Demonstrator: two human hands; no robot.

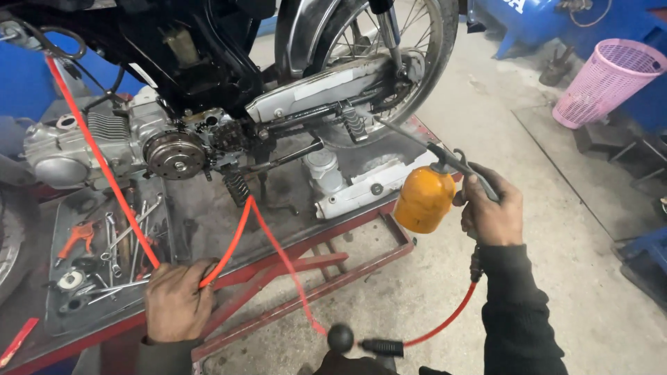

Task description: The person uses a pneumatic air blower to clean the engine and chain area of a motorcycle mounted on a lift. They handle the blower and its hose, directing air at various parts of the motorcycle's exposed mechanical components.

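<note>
The right hand (492, 212) is clenched on the handle of a spray gun (445, 161), its grip wrapped fully around the dark lever and handle. Under the gun hangs an orange canister (422, 199), just beside the fingers, and a thin metal nozzle runs up and left from the gun toward the rear wheel (375, 48) of a motorcycle. A red air hose (278, 243) leaves the bottom of the gun, loops down past a black fitting (382, 346) and rises again to the left hand (177, 302). That hand's grip is closed around the hose, resting on the edge of the red lift worktop (361, 236). From there the hose climbs up and left across the engine (104, 142). The motorcycle stands on the worktop, its chain cover (313, 90) pale and scuffed. A tray of wrenches and pliers (104, 250) lies left of the left hand. A pink basket (604, 80) sits well apart on the concrete floor.
</note>
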